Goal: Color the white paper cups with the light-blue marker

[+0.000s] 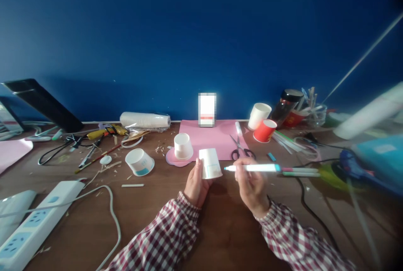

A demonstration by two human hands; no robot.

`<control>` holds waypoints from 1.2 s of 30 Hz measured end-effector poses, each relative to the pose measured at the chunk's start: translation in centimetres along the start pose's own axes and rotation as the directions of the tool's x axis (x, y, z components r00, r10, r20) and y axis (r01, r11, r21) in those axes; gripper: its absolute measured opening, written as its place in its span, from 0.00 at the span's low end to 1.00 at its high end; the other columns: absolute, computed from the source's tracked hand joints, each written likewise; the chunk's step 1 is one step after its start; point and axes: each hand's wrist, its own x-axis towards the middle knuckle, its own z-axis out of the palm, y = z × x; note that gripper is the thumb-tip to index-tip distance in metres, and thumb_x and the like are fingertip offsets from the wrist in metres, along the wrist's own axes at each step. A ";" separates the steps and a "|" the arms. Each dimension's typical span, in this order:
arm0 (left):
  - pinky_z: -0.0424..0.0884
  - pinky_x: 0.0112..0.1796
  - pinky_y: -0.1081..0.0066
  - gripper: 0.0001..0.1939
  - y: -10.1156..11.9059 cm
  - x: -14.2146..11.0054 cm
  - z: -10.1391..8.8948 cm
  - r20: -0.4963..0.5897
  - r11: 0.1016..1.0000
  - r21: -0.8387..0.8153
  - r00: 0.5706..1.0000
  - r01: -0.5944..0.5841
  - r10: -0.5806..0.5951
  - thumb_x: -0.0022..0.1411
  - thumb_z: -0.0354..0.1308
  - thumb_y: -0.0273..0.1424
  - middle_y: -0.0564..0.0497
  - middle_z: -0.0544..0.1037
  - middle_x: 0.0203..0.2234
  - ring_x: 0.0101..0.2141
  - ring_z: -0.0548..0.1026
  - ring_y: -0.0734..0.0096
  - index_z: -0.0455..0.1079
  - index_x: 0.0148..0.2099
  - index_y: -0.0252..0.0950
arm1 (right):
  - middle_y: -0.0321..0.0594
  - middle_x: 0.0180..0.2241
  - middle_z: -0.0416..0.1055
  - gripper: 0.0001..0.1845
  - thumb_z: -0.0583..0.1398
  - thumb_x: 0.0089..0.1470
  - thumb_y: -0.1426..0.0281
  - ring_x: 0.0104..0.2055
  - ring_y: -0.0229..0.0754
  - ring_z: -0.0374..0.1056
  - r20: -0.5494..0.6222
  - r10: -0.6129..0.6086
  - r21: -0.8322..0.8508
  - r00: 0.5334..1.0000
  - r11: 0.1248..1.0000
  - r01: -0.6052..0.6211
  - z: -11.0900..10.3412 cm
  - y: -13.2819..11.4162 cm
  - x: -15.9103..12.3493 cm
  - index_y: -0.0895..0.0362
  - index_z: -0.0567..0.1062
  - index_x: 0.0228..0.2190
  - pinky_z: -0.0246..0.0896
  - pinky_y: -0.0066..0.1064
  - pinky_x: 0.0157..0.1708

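Your left hand (pixel 195 186) has its fingers closed around a white paper cup (pixel 208 162), thumb along its side, above the middle of the bench (pixel 231 224), in front of the near edge of a pink sheet (pixel 214 134). A faint blue rectangular outline shows on that cup's side. Your right hand (pixel 252 188) pinches a white-and-blue marker (pixel 261 168) between its fingers, the tip pointing at the cup and just beside its wall, apart from it. Scissors (pixel 239 148) lie on the sheet's near right corner, handles toward you. Left of your cup, a second white cup (pixel 183 146) stands by a pink cloud-shaped piece (pixel 170 158), and farther left a cup with a blue patch (pixel 140 161) sits on the bare bench. Along the back edge lie wrapped stacked cups (pixel 145 119); a power strip (pixel 40 216) lies toward the near left corner.
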 end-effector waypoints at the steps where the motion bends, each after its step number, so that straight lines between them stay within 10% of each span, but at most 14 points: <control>1: 0.75 0.38 0.65 0.24 -0.1 0.1 -0.1 -0.015 1.000 -0.004 1.000 0.001 -0.001 0.58 0.64 0.46 0.45 0.78 0.34 0.34 0.76 0.67 0.73 0.46 0.31 | 0.33 0.23 0.65 0.10 0.52 0.65 0.66 0.22 0.36 0.64 -0.038 0.024 0.023 0.999 0.999 -0.023 -0.1 0.3 0.1 0.55 0.71 0.38 0.63 0.28 0.23; 14: 0.77 0.38 0.65 0.19 0.2 0.3 0.0 -0.106 0.994 -0.085 0.991 0.074 -0.082 0.62 0.60 0.42 0.44 0.79 0.39 0.36 0.78 0.65 0.72 0.49 0.34 | 0.48 0.49 0.70 0.12 0.54 0.65 0.67 0.39 0.42 0.73 -0.286 0.101 0.037 0.953 0.995 -0.095 -0.7 2.9 1.8 0.53 0.64 0.50 0.71 0.35 0.33; 36: 0.76 0.37 0.67 0.12 0.3 0.2 0.1 -0.036 0.995 -0.093 0.999 0.029 -0.033 0.63 0.60 0.35 0.46 0.78 0.33 0.34 0.75 0.67 0.74 0.42 0.30 | 0.42 0.40 0.75 0.12 0.56 0.62 0.74 0.42 0.43 0.74 0.002 -0.089 -0.109 0.996 0.990 0.089 0.9 1.7 -0.3 0.54 0.67 0.48 0.72 0.38 0.44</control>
